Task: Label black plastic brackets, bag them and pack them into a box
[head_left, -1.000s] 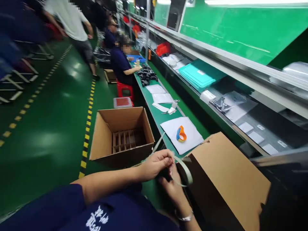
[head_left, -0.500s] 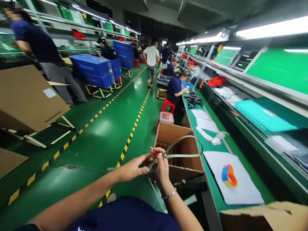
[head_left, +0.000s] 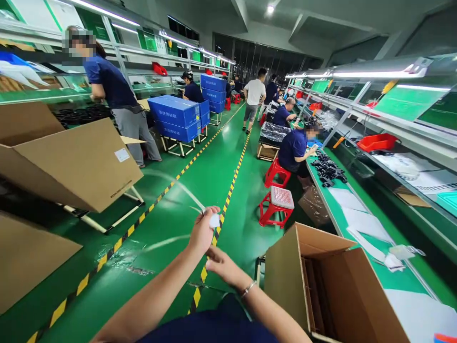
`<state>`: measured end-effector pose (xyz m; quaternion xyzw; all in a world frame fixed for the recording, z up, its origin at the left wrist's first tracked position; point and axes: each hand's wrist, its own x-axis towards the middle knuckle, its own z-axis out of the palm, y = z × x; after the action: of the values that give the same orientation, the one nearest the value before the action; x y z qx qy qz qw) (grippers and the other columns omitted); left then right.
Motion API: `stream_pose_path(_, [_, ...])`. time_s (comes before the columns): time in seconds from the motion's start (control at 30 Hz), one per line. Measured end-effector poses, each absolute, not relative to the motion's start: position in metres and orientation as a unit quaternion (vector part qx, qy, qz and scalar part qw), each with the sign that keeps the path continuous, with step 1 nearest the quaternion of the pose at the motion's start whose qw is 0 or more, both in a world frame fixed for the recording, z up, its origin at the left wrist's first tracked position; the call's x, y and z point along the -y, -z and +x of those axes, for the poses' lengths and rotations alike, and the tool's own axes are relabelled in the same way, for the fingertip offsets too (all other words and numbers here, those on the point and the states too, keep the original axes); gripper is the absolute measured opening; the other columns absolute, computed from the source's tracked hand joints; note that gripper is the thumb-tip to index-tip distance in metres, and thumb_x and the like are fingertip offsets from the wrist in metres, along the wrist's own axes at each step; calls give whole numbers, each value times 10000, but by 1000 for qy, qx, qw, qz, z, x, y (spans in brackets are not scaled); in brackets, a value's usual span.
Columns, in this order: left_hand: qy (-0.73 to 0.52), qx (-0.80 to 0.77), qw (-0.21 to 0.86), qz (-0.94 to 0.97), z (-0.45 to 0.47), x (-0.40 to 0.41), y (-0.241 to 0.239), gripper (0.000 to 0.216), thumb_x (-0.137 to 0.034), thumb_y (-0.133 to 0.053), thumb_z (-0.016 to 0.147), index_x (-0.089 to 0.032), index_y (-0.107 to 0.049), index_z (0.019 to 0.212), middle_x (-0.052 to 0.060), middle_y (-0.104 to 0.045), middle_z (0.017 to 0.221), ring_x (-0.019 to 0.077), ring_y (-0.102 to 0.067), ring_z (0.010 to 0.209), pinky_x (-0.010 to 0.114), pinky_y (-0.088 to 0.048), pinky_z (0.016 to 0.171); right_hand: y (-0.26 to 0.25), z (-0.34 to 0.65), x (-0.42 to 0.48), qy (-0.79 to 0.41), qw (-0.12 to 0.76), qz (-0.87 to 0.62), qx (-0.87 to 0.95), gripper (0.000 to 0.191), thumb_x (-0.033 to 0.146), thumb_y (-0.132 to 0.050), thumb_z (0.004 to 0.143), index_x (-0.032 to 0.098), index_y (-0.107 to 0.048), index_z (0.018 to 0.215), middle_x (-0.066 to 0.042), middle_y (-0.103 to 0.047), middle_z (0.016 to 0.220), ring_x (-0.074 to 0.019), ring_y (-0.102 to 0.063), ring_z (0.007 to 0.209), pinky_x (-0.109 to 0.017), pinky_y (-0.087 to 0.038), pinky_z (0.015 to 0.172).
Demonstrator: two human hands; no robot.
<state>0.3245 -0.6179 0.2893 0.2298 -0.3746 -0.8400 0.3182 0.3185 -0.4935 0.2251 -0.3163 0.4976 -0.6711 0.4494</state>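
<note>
My left hand (head_left: 203, 233) is closed on a pale, thin strap (head_left: 191, 193), raised over the green floor. The strap arcs out to the left, blurred by motion, and a second blurred length (head_left: 167, 243) trails lower down. A small white piece (head_left: 214, 220) shows at the fingers; I cannot tell whether it belongs to the strap. Just below the left wrist is my right hand (head_left: 226, 267), a bracelet on its wrist. Its thumb and fingers are apart, with nothing visible between them.
An open cardboard box (head_left: 285, 271) with dividers stands right, beside the green workbench (head_left: 342, 228). A red stool (head_left: 276, 205) is ahead of it. Large cartons (head_left: 78, 162) and blue boxes (head_left: 173, 109) line the left. Several people sit or stand along both benches; one person (head_left: 254, 95) is in the aisle.
My view has swung left. My hands have separated and moved from in front of the cardboard box to over the aisle; the strap's loop now sweeps left from my left hand alone.
</note>
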Motion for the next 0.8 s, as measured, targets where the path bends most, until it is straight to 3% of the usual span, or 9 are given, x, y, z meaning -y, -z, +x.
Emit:
stream_pose_path(0.07, [887, 295, 297, 196, 278, 633, -297, 208, -304, -673, 818, -171, -566, 698, 13, -638, 762, 142, -618, 782, 285, -505, 805, -213, 301, 518, 690, 441, -314, -481, 614, 670, -715, 665, 228, -669, 1089, -64, -683, 1067, -244, -578, 1111, -394, -416, 990])
stream_pose_path(0.2, [931, 242, 240, 134, 188, 662, -294, 241, -288, -608, 878, -176, -525, 682, -55, -474, 532, 85, -468, 512, 248, -500, 679, -207, 226, 541, 773, 322, -133, -530, 431, 611, -721, 708, 209, -676, 858, -40, -681, 837, -200, -630, 855, -328, -478, 803])
stream_pose_path(0.33, [944, 258, 195, 63, 97, 696, -294, 341, -380, -583, 904, -175, -498, 645, -78, -353, 437, 71, -335, 413, 228, -476, 600, -224, 122, 565, 787, 435, -115, -423, 639, 774, -549, 743, 156, -674, 851, -100, -692, 796, -212, -661, 814, -326, -489, 729])
stream_pose_path(0.43, [953, 266, 141, 27, 35, 718, -304, 344, -385, -575, 912, -171, -503, 653, -86, -326, 419, 64, -303, 393, 218, -467, 583, -240, 41, 591, 820, 439, -61, -363, 612, 770, -566, 736, 184, -640, 898, -77, -702, 905, -183, -658, 879, -293, -497, 738])
stream_pose_path(0.53, [953, 296, 55, 36, -18, 725, -301, 316, -375, -567, 922, -166, -530, 688, -92, -320, 406, 59, -310, 379, 221, -478, 595, -248, -35, 604, 845, 405, -19, -348, 554, 724, -550, 786, 197, -603, 949, -75, -695, 991, -175, -658, 890, -304, -517, 748])
stream_pose_path(0.6, [941, 331, 0, 73, -51, 721, -284, 293, -378, -590, 906, -157, -550, 717, -89, -352, 415, 59, -349, 383, 214, -473, 579, -244, -79, 601, 854, 338, -3, -395, 553, 718, -528, 798, 201, -571, 990, -80, -694, 1007, -173, -664, 861, -312, -527, 745])
stream_pose_path(0.73, [855, 491, -135, 99, -121, 704, -233, 211, -342, -671, 819, -148, -591, 844, -45, -544, 588, 61, -448, 415, 188, -402, 469, -215, -150, 585, 825, 204, 41, -525, 554, 712, -577, 740, 199, -515, 938, -84, -698, 907, -195, -667, 745, -327, -533, 629])
stream_pose_path(0.8, [789, 565, -234, 61, -161, 695, -210, 161, -281, -674, 778, -161, -594, 849, -44, -557, 594, 68, -443, 396, 193, -370, 433, -195, -179, 579, 816, 156, 74, -551, 513, 664, -615, 731, 197, -518, 921, -66, -689, 857, -189, -656, 721, -325, -529, 628])
